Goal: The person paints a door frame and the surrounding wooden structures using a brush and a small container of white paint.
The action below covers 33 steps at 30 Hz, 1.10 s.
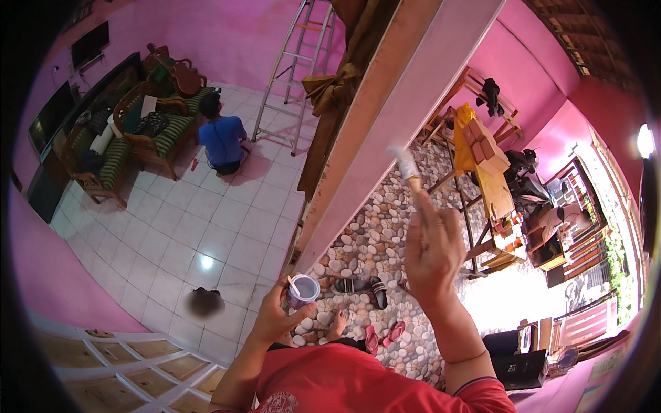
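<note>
My left hand is wrapped round a small paint can holding greyish paint, held upright at waist height. A thin pale stick leans on its rim. In my raised right hand is a paintbrush, gripped by the handle with the bristles up. Its whitish tip appears at the edge of the long pale pink post; I cannot tell whether it touches. A bare wooden strip runs along the post's left side.
An aluminium stepladder stands beyond a tied brown curtain. A person in blue squats near green-striped seats. At right are a wooden table, a motorbike and another bending person. Sandals lie by my feet.
</note>
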Each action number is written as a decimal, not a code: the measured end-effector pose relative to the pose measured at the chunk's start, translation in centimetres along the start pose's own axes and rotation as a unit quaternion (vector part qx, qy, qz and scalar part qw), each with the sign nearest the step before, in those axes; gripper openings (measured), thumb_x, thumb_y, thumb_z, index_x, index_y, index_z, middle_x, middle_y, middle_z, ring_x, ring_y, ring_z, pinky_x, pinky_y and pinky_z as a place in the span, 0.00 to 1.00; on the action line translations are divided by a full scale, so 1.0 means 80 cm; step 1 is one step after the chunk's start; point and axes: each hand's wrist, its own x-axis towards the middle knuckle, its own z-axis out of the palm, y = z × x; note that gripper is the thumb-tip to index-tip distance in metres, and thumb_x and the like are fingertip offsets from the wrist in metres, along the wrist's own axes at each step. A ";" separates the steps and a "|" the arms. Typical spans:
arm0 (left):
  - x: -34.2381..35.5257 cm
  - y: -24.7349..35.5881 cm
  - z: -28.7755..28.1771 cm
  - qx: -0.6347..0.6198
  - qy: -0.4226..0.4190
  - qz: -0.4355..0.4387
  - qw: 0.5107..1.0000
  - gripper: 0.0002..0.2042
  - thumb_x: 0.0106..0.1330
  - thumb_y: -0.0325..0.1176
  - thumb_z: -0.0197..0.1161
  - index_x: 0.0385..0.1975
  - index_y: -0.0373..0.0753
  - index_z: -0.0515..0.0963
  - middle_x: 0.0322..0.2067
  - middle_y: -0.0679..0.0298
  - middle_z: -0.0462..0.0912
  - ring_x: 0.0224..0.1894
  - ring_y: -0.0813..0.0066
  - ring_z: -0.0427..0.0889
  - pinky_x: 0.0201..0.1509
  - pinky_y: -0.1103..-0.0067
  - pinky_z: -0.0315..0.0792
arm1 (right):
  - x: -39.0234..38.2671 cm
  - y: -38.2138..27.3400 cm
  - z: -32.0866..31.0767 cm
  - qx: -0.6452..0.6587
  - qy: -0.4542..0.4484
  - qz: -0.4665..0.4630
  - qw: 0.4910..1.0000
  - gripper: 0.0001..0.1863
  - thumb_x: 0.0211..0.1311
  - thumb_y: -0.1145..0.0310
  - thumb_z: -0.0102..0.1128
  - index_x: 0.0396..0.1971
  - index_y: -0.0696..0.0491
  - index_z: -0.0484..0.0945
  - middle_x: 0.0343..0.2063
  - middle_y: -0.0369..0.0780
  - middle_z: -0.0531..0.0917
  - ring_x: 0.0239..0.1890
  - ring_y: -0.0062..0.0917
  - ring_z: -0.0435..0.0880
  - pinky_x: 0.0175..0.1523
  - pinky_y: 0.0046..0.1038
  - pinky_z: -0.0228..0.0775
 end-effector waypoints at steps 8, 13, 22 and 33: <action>0.001 -0.012 0.004 0.008 -0.017 0.023 1.000 0.33 0.57 0.30 0.76 0.61 0.31 0.66 0.53 0.58 0.76 0.58 0.71 0.76 0.65 0.74 0.69 | -0.039 -0.003 0.024 0.005 -0.076 -0.009 0.997 0.17 0.63 0.72 0.64 0.51 0.59 0.81 0.25 0.38 0.72 0.22 0.25 0.75 0.23 0.29 0.68; 0.001 -0.009 0.002 0.018 -0.015 0.016 1.000 0.33 0.57 0.29 0.76 0.61 0.31 0.66 0.53 0.58 0.76 0.58 0.71 0.76 0.65 0.73 0.69 | 0.008 0.015 -0.007 0.001 0.068 0.001 0.998 0.17 0.65 0.76 0.60 0.53 0.61 0.81 0.26 0.39 0.74 0.24 0.23 0.73 0.25 0.25 0.65; 0.000 -0.003 0.014 0.027 -0.020 0.033 0.999 0.33 0.59 0.30 0.75 0.62 0.30 0.65 0.55 0.57 0.75 0.59 0.71 0.76 0.66 0.74 0.68 | -0.012 0.015 0.002 0.039 -0.065 0.007 0.997 0.15 0.62 0.76 0.64 0.50 0.59 0.83 0.26 0.37 0.76 0.25 0.23 0.77 0.27 0.29 0.70; -0.007 0.012 0.045 0.061 0.052 0.030 0.996 0.33 0.58 0.32 0.77 0.61 0.30 0.67 0.53 0.59 0.76 0.57 0.72 0.77 0.63 0.74 0.72 | 0.053 0.052 -0.066 0.130 0.117 -0.041 0.984 0.13 0.63 0.80 0.60 0.48 0.62 0.83 0.27 0.39 0.78 0.27 0.25 0.76 0.29 0.29 0.69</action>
